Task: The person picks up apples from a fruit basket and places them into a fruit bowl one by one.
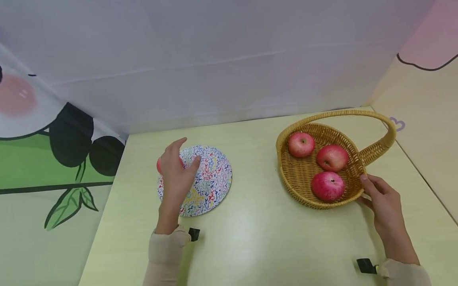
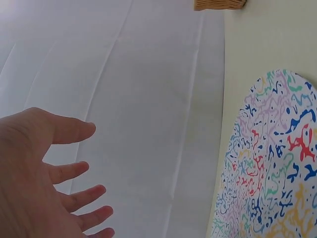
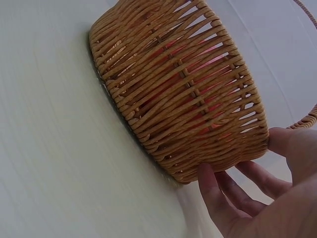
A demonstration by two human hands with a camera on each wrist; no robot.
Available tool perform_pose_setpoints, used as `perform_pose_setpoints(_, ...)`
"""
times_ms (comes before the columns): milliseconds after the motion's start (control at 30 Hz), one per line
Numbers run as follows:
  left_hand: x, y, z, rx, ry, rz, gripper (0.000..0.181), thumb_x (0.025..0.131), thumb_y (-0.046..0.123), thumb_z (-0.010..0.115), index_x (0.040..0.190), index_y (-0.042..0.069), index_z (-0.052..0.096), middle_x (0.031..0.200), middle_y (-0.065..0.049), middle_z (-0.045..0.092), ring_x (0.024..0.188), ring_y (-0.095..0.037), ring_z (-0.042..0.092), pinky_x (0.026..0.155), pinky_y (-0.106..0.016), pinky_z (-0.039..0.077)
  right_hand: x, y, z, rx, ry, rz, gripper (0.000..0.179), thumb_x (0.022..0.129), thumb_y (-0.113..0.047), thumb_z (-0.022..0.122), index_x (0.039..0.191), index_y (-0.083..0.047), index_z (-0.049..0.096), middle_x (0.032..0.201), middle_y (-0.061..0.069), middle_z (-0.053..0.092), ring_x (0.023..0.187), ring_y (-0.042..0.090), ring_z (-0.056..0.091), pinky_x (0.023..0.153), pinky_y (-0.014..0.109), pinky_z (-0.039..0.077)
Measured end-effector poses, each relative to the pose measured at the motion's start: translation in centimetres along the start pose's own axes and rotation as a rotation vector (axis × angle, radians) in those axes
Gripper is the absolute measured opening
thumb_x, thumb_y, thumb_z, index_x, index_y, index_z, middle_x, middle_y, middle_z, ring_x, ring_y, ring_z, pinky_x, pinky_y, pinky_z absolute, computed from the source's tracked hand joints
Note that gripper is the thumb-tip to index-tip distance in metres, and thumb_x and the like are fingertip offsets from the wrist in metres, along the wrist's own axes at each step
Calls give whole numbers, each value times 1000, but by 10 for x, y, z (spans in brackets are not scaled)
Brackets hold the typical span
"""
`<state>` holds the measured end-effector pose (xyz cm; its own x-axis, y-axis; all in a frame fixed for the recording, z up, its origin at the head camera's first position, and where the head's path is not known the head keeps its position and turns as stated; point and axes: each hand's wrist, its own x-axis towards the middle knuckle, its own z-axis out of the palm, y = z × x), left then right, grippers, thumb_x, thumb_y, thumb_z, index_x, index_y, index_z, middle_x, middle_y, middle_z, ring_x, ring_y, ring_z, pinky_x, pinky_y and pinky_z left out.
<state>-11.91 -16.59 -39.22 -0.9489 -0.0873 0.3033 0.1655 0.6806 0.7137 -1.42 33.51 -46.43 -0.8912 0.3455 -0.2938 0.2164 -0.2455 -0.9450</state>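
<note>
My left hand (image 1: 177,171) hovers over a round board (image 1: 211,178) covered in multicoloured squiggles. In the left wrist view its fingers are spread and loosely bent, with nothing between them. Behind that hand a round red thing (image 1: 159,165) shows at the board's left edge, mostly hidden. On the right, my right hand (image 1: 385,202) grips the side of a wicker basket (image 1: 297,180), thumb at the rim and fingers against the outer wall. Inside the basket lie three red apples: one at the back (image 1: 301,144), one in the middle (image 1: 332,158) and one in front (image 1: 328,186).
The basket's tall arched handle (image 1: 348,113) rises over its back and right side. A pale cloth wall (image 1: 214,87) stands along the back of the light table (image 1: 250,234). At the right is another wall panel (image 1: 429,131).
</note>
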Motion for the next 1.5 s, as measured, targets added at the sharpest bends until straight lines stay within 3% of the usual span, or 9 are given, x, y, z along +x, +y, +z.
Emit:
perform_pose_setpoints(400, -6, 23, 12, 18, -114, 182, 67, 94, 17, 76, 154, 18, 48, 159, -8, 45, 150, -30, 39, 116, -61, 44, 2, 0, 0, 6, 13, 11, 17, 100, -26, 72, 114, -19, 74, 100, -13, 71, 84, 4, 67, 66, 20, 60)
perform_pose_setpoints(967, -9, 38, 24, -15, -222, 402, 65, 95, 18, 75, 154, 17, 48, 156, -6, 50, 147, -25, 44, 118, -52, 45, 3, 2, -1, 7, 3, 3, 18, 100, -25, 71, 116, -18, 74, 100, -13, 71, 86, 4, 64, 66, 19, 60)
perform_pose_setpoints(1167, -6, 47, 27, 18, -223, 518, 65, 96, 16, 74, 154, 13, 46, 154, -8, 52, 145, -28, 47, 118, -49, 45, 3, 2, -1, 10, 7, 3, 18, 100, -26, 71, 116, -18, 74, 101, -13, 71, 85, 4, 65, 66, 19, 60)
perform_pose_setpoints(1400, -3, 59, 37, 74, -223, 700, 60, 97, 17, 74, 151, 10, 50, 151, -10, 55, 141, -29, 50, 118, -45, 44, 3, 2, -1, 16, 7, 3, 19, 100, -26, 71, 117, -17, 74, 102, -13, 71, 88, 4, 63, 66, 19, 60)
perform_pose_setpoints(1500, -3, 64, 43, 84, -235, 743, 58, 97, 18, 73, 150, 10, 50, 150, -10, 55, 140, -29, 51, 117, -45, 45, 2, 2, -1, 22, 7, 5, 19, 100, -26, 71, 116, -17, 74, 102, -13, 71, 87, 4, 64, 66, 20, 60)
